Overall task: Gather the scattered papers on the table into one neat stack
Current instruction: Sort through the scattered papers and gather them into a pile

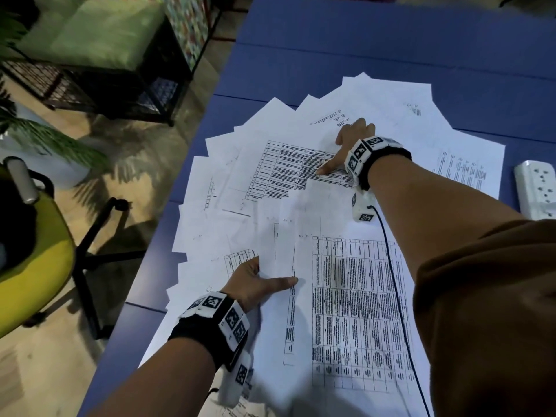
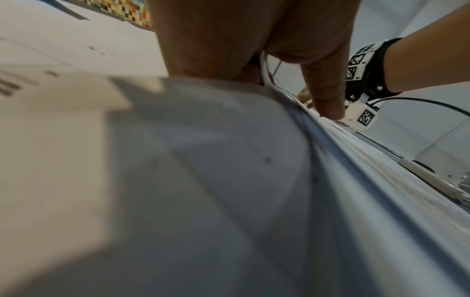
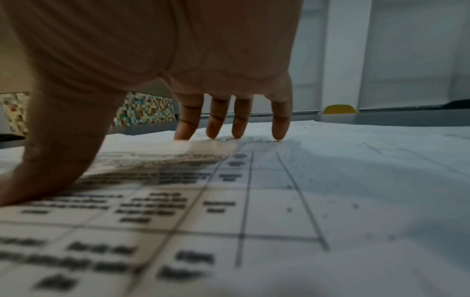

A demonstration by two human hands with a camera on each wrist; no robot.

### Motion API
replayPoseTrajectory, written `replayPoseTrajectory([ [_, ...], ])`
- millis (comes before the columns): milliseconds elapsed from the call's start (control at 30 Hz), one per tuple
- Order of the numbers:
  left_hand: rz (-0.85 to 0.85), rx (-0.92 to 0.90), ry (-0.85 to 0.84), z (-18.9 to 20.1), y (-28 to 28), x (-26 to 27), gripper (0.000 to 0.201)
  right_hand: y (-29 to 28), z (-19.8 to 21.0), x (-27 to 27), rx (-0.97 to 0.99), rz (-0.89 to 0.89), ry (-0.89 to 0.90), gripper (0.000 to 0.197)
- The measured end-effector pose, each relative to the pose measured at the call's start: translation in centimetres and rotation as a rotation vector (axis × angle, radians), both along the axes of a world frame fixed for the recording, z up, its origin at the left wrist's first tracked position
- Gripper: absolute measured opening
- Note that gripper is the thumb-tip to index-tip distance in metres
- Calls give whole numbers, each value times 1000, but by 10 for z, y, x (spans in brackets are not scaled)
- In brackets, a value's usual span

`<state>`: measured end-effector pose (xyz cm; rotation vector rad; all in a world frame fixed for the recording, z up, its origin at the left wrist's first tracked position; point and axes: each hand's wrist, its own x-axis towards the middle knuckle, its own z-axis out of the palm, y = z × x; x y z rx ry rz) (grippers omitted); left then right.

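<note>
Right hand [image 1: 350,139] reaches out toward 12 o'clock, arm nearly straight, palm down on the papers [image 1: 301,206]. Fingers [image 3: 279,128] straight and slightly spread, tips pressing the sheets; thumb [image 1: 329,167] splayed toward 9 o'clock, flat on a printed table. Nothing pinched, hand flat and unclenched.

Left hand [image 1: 252,282] sits near, at about 7 o'clock of the spread, palm down. Thumb [image 1: 282,281] points toward 3 o'clock and lies on top of a sheet; the fingers go under the edge of an overlapping sheet, so their curl is hidden in the head view. Left wrist view shows the thumb [image 2: 328,96] tip pressing down and a sheet bulging up beside the palm; whether the fingers grip that sheet: cannot tell.

Hands well apart, one far, one near, both on the paper.

Papers: thin white rectangular sheets, fanned and overlapping across the middle of the blue table [image 1: 391,40], corners sticking out at 9 to 1 o'clock. Several carry dense black gridded tables, others look nearly blank. Slight ripples and lifted edges near both hands.

Table surface matte blue with straight seams. Black bands with white square-marker blocks on both wrists [image 1: 221,323]; a thin black cable [image 1: 394,281] runs over the sheets from the right one. White plastic power strip [image 1: 535,188] at 3 o'clock, off the paper. Brown sleeve [image 1: 487,311] on the right arm.
</note>
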<state>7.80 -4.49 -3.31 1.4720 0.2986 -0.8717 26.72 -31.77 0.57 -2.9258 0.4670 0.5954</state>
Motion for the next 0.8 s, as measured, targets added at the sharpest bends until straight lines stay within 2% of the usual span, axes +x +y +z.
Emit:
replayPoseTrajectory([
  [133, 4, -8, 1, 1, 0, 0, 62, 1, 3, 1, -57, 75, 38, 112],
  [200, 16, -3, 2, 1, 0, 0, 60, 0, 3, 4, 12, 68, 43, 104],
  [233, 24, -2, 1, 1, 0, 0, 58, 0, 5, 5, 65, 71, 38, 96],
  [300, 28, 12, -3, 1, 0, 0, 50, 1, 13, 5, 143, 90, -28, 62],
  [333, 25, 17, -11, 1, 0, 0, 46, 1, 21, 4, 165, 91, -90, 46],
  [367, 30, 14, -16, 2, -1, -1, 43, 2, 32, 1, 170, 77, -159, 39],
  [533, 84, 5, -45, 16, -6, -8, 32, 6, 107, -33, 233, -51, -675, 20],
  [600, 111, 6, -38, 17, -6, -11, 36, 1, 136, -59, 307, -140, -864, 8],
  [667, 91, 13, -14, 13, -3, -7, 42, -9, 151, -89, 380, -261, -951, 21],
  [700, 65, 15, -10, 13, 0, -6, 44, -18, 148, -106, 417, -329, -934, 18],
  [733, 40, 25, -10, 11, 3, -4, 47, -25, 141, -123, 435, -372, -905, 5],
  [800, 5, 50, -31, 9, 8, -2, 62, -35, 111, -162, 466, -511, -777, 36],
])
